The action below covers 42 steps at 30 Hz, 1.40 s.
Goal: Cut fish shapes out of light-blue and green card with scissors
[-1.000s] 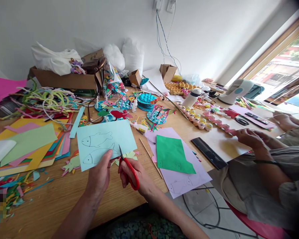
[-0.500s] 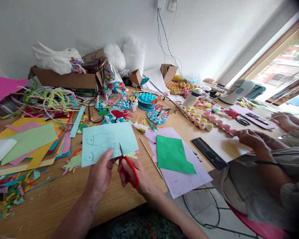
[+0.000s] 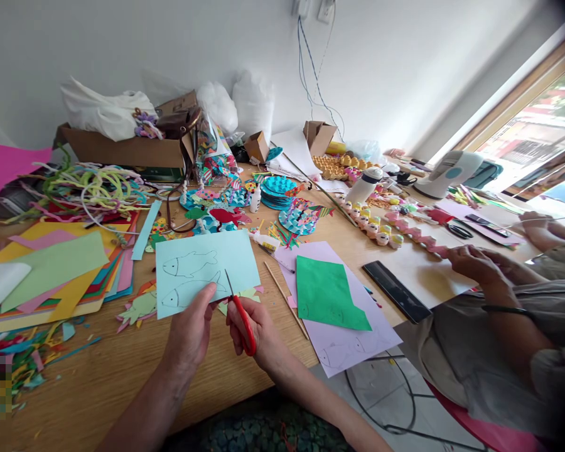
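My left hand point(image 3: 191, 333) grips the lower edge of a light blue sheet of paper point(image 3: 238, 251), thumb on top and fingers hidden underneath. Two fish are outlined in dark line on that sheet, one above the other. In my right hand point(image 3: 258, 333) is a pair of scissors point(image 3: 245, 326) with red handles, fingers through the loops. The upper blade lies over the paper, right of the lower fish's tail; the other blade is hidden. To the right, a green sheet point(image 3: 329, 292) rests on a lilac sheet point(image 3: 358, 358) that also bears faint fish drawings.
Stacked coloured paper point(image 3: 51, 270) and paper scraps point(image 3: 32, 358) lie at left. A wooden stick point(image 3: 287, 301), a glue bottle point(image 3: 266, 240) and decorated blue paper crafts point(image 3: 277, 191) are nearby. At right, another person's hands point(image 3: 475, 263) work beside a black phone-like slab point(image 3: 395, 290).
The scissors have turned slightly, so their handles look narrower and closer together. The blue sheet has shifted very slightly. My left hand keeps its grip.
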Motion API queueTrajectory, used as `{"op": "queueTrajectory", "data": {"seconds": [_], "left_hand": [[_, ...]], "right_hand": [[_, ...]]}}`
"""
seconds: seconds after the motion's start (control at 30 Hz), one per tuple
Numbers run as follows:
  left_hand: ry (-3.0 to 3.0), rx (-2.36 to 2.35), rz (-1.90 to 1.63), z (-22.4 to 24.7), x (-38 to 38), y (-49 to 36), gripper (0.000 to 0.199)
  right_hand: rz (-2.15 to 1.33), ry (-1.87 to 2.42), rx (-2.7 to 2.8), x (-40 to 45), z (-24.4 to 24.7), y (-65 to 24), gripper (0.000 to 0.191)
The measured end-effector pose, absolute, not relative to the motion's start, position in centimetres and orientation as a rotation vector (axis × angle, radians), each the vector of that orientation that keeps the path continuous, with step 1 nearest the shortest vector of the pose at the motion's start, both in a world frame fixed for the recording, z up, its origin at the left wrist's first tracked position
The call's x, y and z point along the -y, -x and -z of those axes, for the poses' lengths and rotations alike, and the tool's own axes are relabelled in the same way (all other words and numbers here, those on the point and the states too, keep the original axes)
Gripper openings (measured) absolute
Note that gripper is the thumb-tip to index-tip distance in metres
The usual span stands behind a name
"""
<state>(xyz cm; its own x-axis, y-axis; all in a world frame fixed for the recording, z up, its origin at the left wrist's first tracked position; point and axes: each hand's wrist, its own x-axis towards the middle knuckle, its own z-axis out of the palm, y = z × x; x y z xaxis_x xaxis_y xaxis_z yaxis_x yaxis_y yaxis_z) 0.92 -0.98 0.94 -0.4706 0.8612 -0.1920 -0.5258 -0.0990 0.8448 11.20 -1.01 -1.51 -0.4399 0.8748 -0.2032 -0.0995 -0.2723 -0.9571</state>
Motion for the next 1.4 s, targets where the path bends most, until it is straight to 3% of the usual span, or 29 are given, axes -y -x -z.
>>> {"op": "queueTrajectory", "data": {"seconds": [0.9,1.4], "left_hand": [[-0.385,-1.163,-1.713,-0.7,1.4,-1.1,0.041],[-0.367,-1.180,-1.718,-0.6,1.5,-1.2,0.047]], "right_hand": [[-1.851,0.911,1.389,0.9,0.1,-12.3,0.056],[-1.760,1.097,1.328,0.7,1.3,-11.3,0.054]]}}
